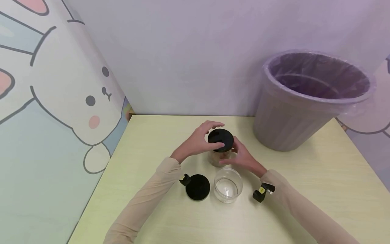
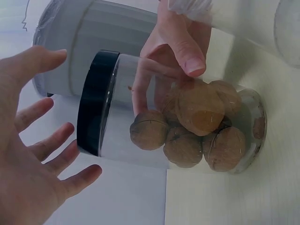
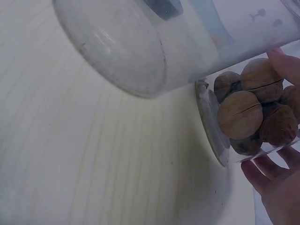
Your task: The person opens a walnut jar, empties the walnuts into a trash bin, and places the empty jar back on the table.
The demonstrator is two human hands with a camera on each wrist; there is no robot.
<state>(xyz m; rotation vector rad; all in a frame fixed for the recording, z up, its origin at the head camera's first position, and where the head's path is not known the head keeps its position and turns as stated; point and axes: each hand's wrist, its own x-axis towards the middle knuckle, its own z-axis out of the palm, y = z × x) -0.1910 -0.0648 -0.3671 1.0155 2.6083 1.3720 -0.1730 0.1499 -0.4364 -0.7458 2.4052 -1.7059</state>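
Note:
A clear jar stands upright with a black lid on top. Several walnuts fill its lower part. My right hand grips the jar's side, thumb and fingers on opposite sides of the wall in the left wrist view. Around the lid, my left hand holds its fingers spread; the left wrist view shows a gap between those fingers and the lid. Nearer to me stands a second clear jar, uncovered, with nothing visible inside. Left of it a second black lid lies flat.
A large grey bin with a clear plastic liner stands at the back right of the pale wooden table. A wall with a cartoon rabbit borders the left side, and a plain wall rises behind.

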